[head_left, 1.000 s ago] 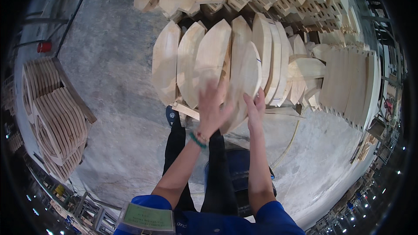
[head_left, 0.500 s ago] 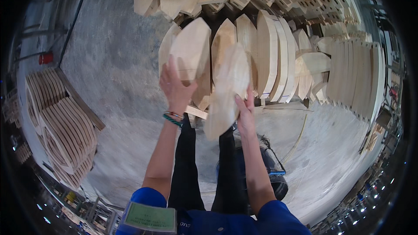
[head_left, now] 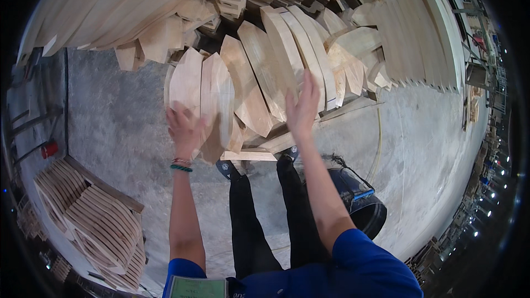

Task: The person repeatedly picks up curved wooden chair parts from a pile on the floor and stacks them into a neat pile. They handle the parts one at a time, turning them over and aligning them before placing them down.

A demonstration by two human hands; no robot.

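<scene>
A row of pale, curved wooden pieces with pointed ends leans side by side on the floor in front of me. At the row's left end, my left hand (head_left: pixel 185 129), fingers spread, is at the lower part of a light wooden piece (head_left: pixel 186 80); whether it presses on it I cannot tell. Beside that piece stands another pale one (head_left: pixel 216 77). My right hand (head_left: pixel 303 109) is stretched out with nothing in it, in front of a long curved piece (head_left: pixel 282 41) right of the middle. Slightly darker pieces (head_left: pixel 243 80) lean between my hands.
A wooden strip (head_left: pixel 248 156) lies by my feet. A black bucket (head_left: pixel 369 212) stands right of my legs. Stacked curved wooden parts (head_left: pixel 105 223) are at the lower left, upright slats (head_left: pixel 414 38) at the right. More wood (head_left: pixel 116 5) is piled behind the row.
The wooden piece in my right hand has been let go and that hand is now empty. My left hand has moved down along the row's left end. The view has shifted.
</scene>
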